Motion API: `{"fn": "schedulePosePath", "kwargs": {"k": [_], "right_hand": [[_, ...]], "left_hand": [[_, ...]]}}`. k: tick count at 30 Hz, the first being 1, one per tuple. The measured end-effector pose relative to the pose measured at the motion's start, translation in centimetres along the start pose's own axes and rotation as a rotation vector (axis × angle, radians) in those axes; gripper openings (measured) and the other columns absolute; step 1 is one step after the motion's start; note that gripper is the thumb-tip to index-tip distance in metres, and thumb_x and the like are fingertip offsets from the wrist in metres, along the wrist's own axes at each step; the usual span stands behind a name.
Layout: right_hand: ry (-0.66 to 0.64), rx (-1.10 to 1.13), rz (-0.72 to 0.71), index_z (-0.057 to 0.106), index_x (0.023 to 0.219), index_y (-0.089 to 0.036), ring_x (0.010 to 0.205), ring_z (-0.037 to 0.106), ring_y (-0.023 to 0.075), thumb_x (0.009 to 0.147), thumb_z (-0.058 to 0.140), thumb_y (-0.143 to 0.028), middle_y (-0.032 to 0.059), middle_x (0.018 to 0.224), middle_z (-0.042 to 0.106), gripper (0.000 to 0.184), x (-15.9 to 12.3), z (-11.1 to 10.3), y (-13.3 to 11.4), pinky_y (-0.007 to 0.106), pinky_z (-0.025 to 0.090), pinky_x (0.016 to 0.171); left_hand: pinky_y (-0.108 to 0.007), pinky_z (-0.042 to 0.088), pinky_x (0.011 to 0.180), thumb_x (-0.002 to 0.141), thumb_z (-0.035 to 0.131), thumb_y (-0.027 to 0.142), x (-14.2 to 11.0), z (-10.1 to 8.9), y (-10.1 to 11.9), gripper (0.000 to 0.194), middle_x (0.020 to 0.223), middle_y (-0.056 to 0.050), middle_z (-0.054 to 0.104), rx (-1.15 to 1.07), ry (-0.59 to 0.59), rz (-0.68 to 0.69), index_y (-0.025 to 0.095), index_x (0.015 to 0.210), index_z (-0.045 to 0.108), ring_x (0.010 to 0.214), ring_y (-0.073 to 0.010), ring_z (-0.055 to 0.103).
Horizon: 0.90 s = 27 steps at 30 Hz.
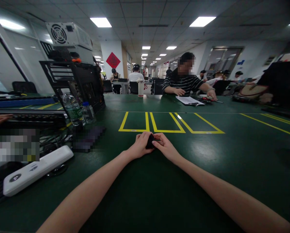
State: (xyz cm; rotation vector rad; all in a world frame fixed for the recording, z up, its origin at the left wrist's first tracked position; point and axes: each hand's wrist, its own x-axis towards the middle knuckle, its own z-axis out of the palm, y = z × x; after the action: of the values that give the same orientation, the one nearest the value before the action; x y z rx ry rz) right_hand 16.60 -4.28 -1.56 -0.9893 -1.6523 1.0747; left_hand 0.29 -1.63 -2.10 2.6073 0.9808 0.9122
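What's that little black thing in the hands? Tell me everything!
The little black thing shows as a dark, compact lump. The left hand's grip holds one side and the right hand's grip the other, on or just above the green table, this side of the yellow tape. Much is hidden, so parts, material and tilt can't be told.

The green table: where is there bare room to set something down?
Bare tabletop shows between the forearms, inside the yellow tape outlines, and right of the right hand. The left side is crowded: bottles, a dark computer case, a long white object. Papers and small items lie before a person opposite.
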Motion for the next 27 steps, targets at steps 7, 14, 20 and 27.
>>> {"fn": "schedulePosePath", "kwargs": {"k": [7, 14, 20, 27], "right_hand": [[-0.081, 0.039, -0.005, 0.047, 0.098, -0.022, 0.096, 0.053, 0.0169, 0.076, 0.052, -0.026, 0.0023, 0.101, 0.052, 0.023, -0.35, -0.10, -0.42, 0.036, 0.044, 0.085], [-0.042, 0.053, -0.016, 0.047, 0.092, -0.022, 0.090, 0.055, 0.0158, 0.077, 0.052, -0.027, 0.0016, 0.097, 0.052, 0.017, -0.14, 0.04, -0.15, 0.035, 0.047, 0.080], [-0.015, -0.013, 0.061, 0.047, 0.103, -0.021, 0.099, 0.051, 0.0186, 0.077, 0.051, -0.029, 0.0049, 0.106, 0.050, 0.028, -0.09, -0.15, -0.16, 0.039, 0.043, 0.087], [-0.089, 0.110, -0.023, 0.046, 0.095, -0.023, 0.095, 0.054, 0.0170, 0.075, 0.055, -0.025, 0.0013, 0.100, 0.051, 0.022, -0.15, -0.05, 0.17, 0.035, 0.045, 0.083]], "left_hand": [[-0.044, 0.027, 0.092, 0.068, 0.061, 0.023, -0.04, -0.19, 0.17, 0.053, 0.112, -0.007, 0.044, 0.006, -0.009, 0.003, 0.023, 0.113, 0.032, 0.107, -0.0238, 0.043], [-0.043, 0.027, 0.093, 0.070, 0.060, 0.025, -0.14, -0.57, 0.46, 0.052, 0.114, -0.008, 0.042, 0.004, -0.028, -0.001, 0.022, 0.113, 0.032, 0.108, -0.0239, 0.042], [-0.042, 0.029, 0.092, 0.069, 0.061, 0.025, -0.08, -0.57, 0.54, 0.053, 0.112, -0.007, 0.043, 0.002, -0.025, 0.004, 0.022, 0.113, 0.032, 0.106, -0.0234, 0.042], [-0.042, 0.028, 0.092, 0.070, 0.060, 0.024, -0.12, -0.67, 0.58, 0.051, 0.112, -0.007, 0.043, 0.008, -0.024, 0.009, 0.022, 0.112, 0.032, 0.106, -0.0231, 0.042]]}}
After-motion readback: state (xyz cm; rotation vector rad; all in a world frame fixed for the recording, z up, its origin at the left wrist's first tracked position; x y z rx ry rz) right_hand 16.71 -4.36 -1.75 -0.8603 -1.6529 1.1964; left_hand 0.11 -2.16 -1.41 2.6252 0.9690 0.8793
